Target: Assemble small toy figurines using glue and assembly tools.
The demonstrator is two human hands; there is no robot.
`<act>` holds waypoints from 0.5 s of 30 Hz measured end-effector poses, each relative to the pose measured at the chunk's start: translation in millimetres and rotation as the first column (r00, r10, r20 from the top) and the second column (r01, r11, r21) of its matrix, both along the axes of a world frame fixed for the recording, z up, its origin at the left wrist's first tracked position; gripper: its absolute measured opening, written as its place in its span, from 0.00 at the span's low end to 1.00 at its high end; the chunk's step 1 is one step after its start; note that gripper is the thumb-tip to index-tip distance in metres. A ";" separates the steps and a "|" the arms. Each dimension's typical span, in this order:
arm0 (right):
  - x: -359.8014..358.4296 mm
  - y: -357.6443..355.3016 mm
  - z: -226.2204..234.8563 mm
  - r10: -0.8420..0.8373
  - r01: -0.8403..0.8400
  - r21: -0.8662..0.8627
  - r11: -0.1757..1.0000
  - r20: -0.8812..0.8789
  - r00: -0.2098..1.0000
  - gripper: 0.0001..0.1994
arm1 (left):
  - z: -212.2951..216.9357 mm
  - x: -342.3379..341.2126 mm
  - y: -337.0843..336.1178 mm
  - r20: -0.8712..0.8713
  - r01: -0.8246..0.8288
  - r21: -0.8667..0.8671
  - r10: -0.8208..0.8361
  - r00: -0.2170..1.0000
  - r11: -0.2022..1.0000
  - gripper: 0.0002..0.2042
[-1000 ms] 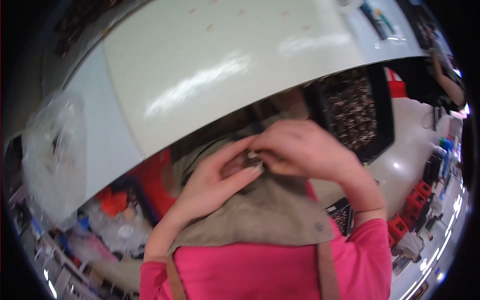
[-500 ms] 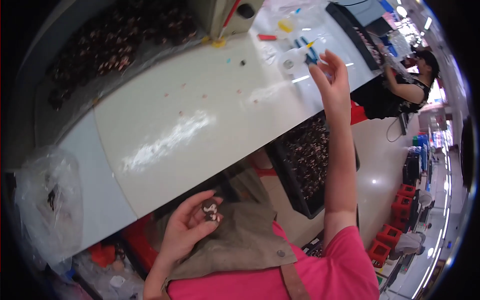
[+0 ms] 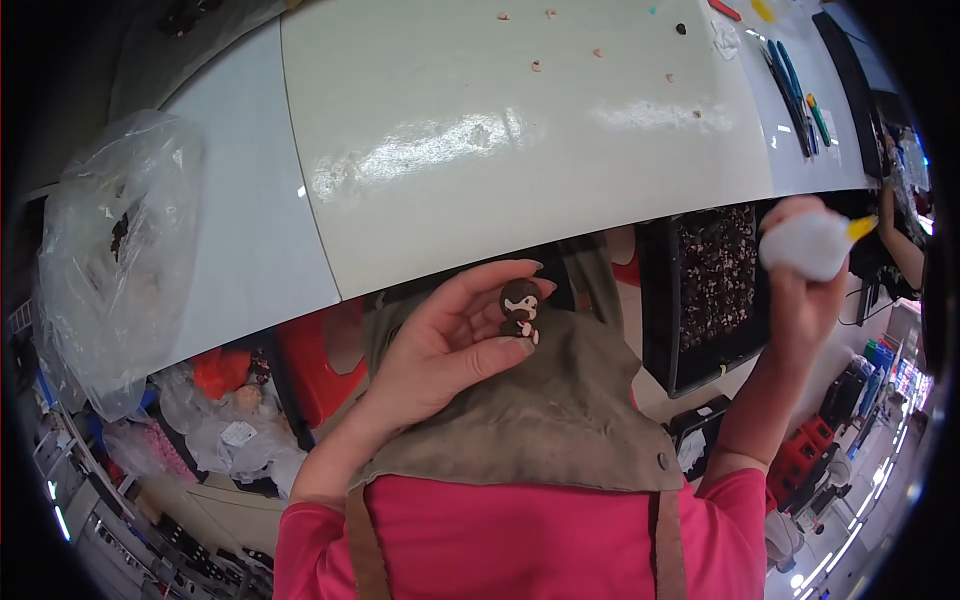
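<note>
Between the thumb and fingers of my left hand sits a small dark-brown figurine with a pale face and pale feet. It is upright above the apron on my lap. My right hand is raised at the right, beyond the table's front edge. Its fingers wrap round a white squeeze bottle with a yellow nozzle that points to the right. The bottle hides part of that hand.
Several tiny pale bits lie on the white table. Blue-handled pliers and a green pen-like tool lie at its right. A black crate of small brown pieces stands below. Left is a clear plastic bag.
My right hand, earlier open near the bottle on the table, has taken hold of it and drawn it back toward me. My left hand still holds the figurine. The view has turned.
</note>
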State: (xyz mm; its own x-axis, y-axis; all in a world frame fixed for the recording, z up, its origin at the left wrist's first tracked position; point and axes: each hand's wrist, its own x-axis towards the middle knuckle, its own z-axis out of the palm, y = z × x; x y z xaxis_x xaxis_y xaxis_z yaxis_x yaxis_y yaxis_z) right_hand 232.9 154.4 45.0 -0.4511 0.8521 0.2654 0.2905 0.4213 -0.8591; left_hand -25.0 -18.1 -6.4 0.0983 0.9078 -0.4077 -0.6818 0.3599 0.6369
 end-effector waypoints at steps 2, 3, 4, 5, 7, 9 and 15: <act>1.5 -9.8 -5.7 0.169 -0.168 0.079 0.983 -0.008 0.986 0.30 | -0.5 0.0 -0.1 0.007 0.024 0.005 -0.024 1.000 1.000 0.28; 1.8 -14.9 -6.4 0.210 -0.210 0.043 0.977 0.001 0.978 0.30 | -0.5 -0.1 -0.4 0.011 0.043 0.013 -0.043 0.999 0.999 0.28; 0.8 -20.3 -5.3 0.249 -0.249 0.008 0.968 0.013 0.968 0.31 | 0.4 -1.1 -0.2 0.016 0.045 0.013 -0.045 0.999 0.999 0.28; -7.5 -24.4 -5.8 0.248 -0.248 0.026 0.968 0.008 0.969 0.29 | 1.6 -2.0 -0.2 0.004 0.066 0.008 -0.066 0.998 0.998 0.28; -12.3 -26.0 -1.8 0.316 -0.316 -0.007 0.949 0.066 0.947 0.29 | 3.2 -2.7 -0.8 -0.007 0.084 0.002 -0.084 0.996 0.996 0.28; -17.8 -26.6 -0.3 0.380 -0.387 0.004 0.922 0.187 0.906 0.32 | 3.7 -1.9 -1.9 -0.002 0.082 0.015 -0.082 0.997 0.997 0.28; -33.0 -27.4 0.4 0.359 -0.430 0.132 0.893 0.366 0.858 0.25 | 5.1 -0.4 -4.6 -0.005 0.090 0.020 -0.089 0.996 0.996 0.28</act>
